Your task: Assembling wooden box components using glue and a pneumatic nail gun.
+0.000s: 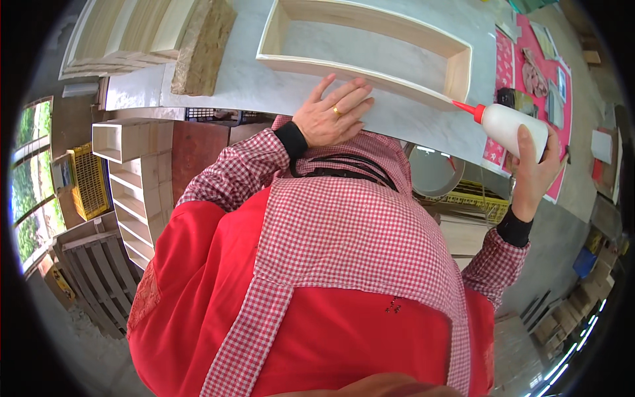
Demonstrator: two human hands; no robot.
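A rectangular pale wood frame [370,78] lies on the table, its long near side facing me. My right hand [534,173] is closed round a white squeeze bottle [509,126] with a red cone nozzle. The bottle is tilted on its side, and its nozzle tip meets the frame's near right corner. A whitish line runs along the frame's top edges. With fingers stretched out and slightly apart, my left hand [331,118] rests by the near side of the frame, fingertips at its wall. It holds nothing.
Stacked pale wood pieces [132,30] stand at the far left beside a rough wood block [204,46]. A pink cloth [529,73] with papers covers the table's right end. Below the table are a round container [433,171] and several stacked wooden boxes [135,192].
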